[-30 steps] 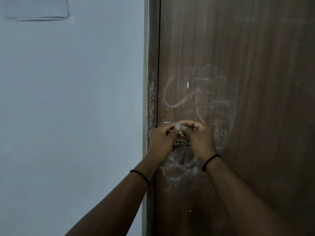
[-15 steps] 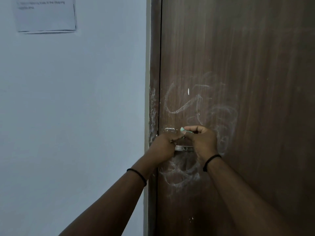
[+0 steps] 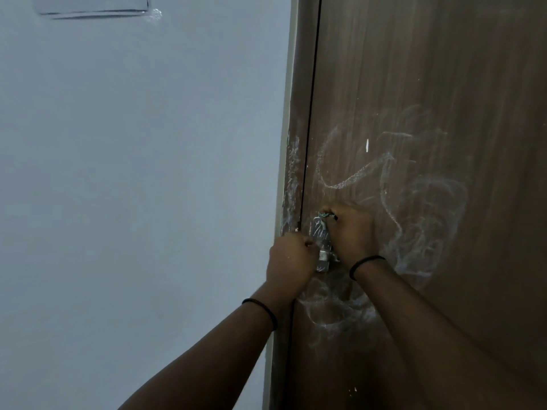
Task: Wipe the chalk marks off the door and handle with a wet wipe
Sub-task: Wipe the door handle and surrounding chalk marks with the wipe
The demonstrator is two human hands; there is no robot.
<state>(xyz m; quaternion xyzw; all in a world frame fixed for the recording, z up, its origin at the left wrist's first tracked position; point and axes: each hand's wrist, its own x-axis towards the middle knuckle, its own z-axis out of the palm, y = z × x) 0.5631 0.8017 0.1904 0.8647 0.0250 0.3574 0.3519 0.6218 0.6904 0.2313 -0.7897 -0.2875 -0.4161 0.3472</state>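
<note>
The brown wooden door (image 3: 429, 84) carries white chalk scribbles (image 3: 355, 176) above, right of and below the handle. The metal handle plate (image 3: 319, 232) near the door's left edge is also chalked. My right hand (image 3: 353, 235) pinches a small green wet wipe packet (image 3: 324, 216) in front of the top of the plate. My left hand (image 3: 291, 257) is a little lower and to the left, fingers curled with the tips pinched together. Anything between them is hidden. Both wrists wear a black band.
A pale wall (image 3: 133, 187) fills the left half. A sheet of paper (image 3: 94, 7) is stuck at its top. The door frame (image 3: 291, 179) between wall and door has chalk smears too.
The hands, together on the green packet a second ago, have parted. The left hand dropped down and left, the right kept the packet. The handle plate now shows between them.
</note>
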